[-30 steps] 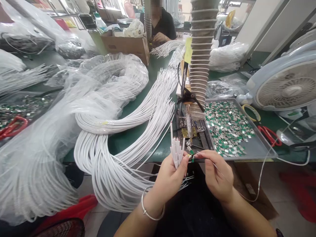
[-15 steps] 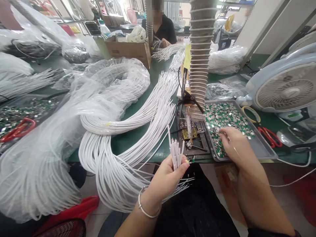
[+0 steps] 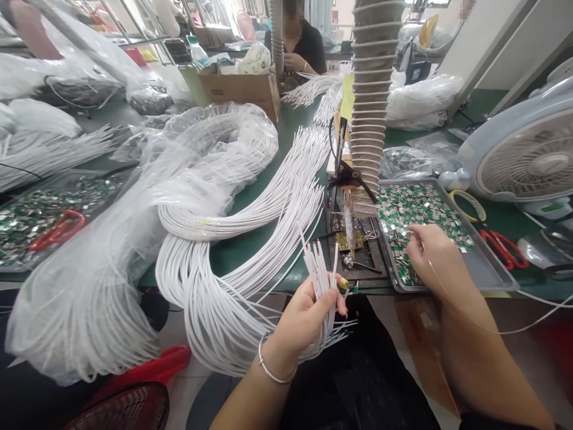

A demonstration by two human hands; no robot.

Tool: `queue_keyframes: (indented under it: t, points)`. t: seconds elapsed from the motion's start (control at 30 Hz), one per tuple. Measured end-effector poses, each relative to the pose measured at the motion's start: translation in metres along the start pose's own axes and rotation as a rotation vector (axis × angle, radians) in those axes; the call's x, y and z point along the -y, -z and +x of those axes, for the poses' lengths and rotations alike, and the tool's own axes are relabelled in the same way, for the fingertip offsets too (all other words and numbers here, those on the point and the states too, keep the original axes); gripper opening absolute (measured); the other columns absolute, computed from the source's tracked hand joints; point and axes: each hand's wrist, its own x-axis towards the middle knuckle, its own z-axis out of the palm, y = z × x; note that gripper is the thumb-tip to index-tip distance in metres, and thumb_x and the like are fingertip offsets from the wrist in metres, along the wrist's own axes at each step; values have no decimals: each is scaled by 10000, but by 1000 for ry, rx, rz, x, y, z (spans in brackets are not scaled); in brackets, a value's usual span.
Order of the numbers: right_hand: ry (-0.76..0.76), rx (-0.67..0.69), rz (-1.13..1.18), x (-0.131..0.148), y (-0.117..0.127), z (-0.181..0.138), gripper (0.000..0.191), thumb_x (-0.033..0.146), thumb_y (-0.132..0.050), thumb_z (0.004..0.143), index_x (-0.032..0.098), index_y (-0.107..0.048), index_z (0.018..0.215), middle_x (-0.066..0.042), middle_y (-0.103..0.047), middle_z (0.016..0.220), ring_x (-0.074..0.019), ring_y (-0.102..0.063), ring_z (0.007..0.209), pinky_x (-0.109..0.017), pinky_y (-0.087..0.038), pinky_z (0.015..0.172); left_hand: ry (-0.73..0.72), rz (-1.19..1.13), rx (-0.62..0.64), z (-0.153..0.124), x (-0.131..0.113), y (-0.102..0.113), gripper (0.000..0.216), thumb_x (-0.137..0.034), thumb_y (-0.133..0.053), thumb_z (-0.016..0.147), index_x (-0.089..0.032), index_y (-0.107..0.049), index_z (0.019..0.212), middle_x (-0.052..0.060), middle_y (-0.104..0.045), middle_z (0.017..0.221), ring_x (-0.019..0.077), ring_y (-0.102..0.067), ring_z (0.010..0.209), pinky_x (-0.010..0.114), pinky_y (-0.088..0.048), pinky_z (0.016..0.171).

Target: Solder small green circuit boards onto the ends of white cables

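My left hand point(image 3: 308, 307) is closed around a bunch of white cables point(image 3: 319, 269), their cut ends pointing up. A small yellow piece point(image 3: 343, 283) and a small green-and-metal connector point(image 3: 355, 289) show beside its fingertips. My right hand point(image 3: 432, 257) is closed in a pinch above a grey tray point(image 3: 486, 272) of small metal connectors with green boards point(image 3: 421, 206). From that hand a thin strand, apparently solder wire point(image 3: 481, 327), trails to the right; its tip is hard to make out. Between the hands stands a clamped soldering iron point(image 3: 348, 215).
Large bundles of white cable point(image 3: 201, 298) and a plastic-wrapped coil point(image 3: 80, 304) cover the left side. A ribbed hose point(image 3: 373, 107) hangs in the middle. At right are a fan point(image 3: 532, 143), yellow tape point(image 3: 467, 205) and red-handled scissors point(image 3: 505, 249). A co-worker point(image 3: 308, 48) sits opposite.
The camera view has shifted slightly, so everything sits further right. The cables in my left hand have fanned apart and its fingers have shifted. My right hand stays pinched over the tray.
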Motion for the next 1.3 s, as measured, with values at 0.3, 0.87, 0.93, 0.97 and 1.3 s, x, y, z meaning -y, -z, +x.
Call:
queue_keyframes:
  t: [0.3, 0.87, 0.93, 0.97, 1.3]
  points:
    - [-136, -132, 313, 37, 20, -21, 85, 193, -486, 807, 205, -560, 846, -10, -593, 716, -135, -562, 611, -257, -464, 595, -16, -26, -55, 4, 2, -4, 281, -359, -670, 769, -135, -545, 884, -52, -495, 500, 71, -434, 486, 215, -344, 523]
    - [-177, -31, 762, 87, 6, -45, 55, 186, -535, 845, 206, -575, 877, 13, -607, 708, -104, -612, 569, -226, -542, 552, -65, -88, -219, 18, 3, -23, 226, -294, -671, 749, -121, -555, 836, -62, -463, 469, 52, -390, 454, 193, -271, 468]
    - [-181, -30, 778, 91, 4, -44, 47, 186, -533, 845, 204, -571, 866, 11, -599, 722, -103, -605, 570, -226, -533, 544, -56, -100, -215, 18, 2, -24, 196, -271, -654, 760, -121, -552, 834, -76, -429, 458, 41, -350, 434, 188, -242, 452]
    - [-184, -28, 788, 94, 3, -44, 42, 185, -532, 845, 204, -567, 860, 11, -595, 721, -102, -600, 567, -225, -529, 539, -51, -104, -216, 18, 1, -25, 186, -263, -650, 759, -124, -548, 828, -84, -409, 450, 36, -326, 423, 186, -227, 443]
    - [-205, -50, 837, 109, -2, -39, 37, 189, -521, 848, 203, -556, 847, 8, -590, 712, -95, -577, 549, -217, -526, 530, -45, -99, -193, 17, -8, -33, 196, -264, -656, 716, -133, -550, 815, -105, -349, 421, 26, -258, 381, 176, -178, 407]
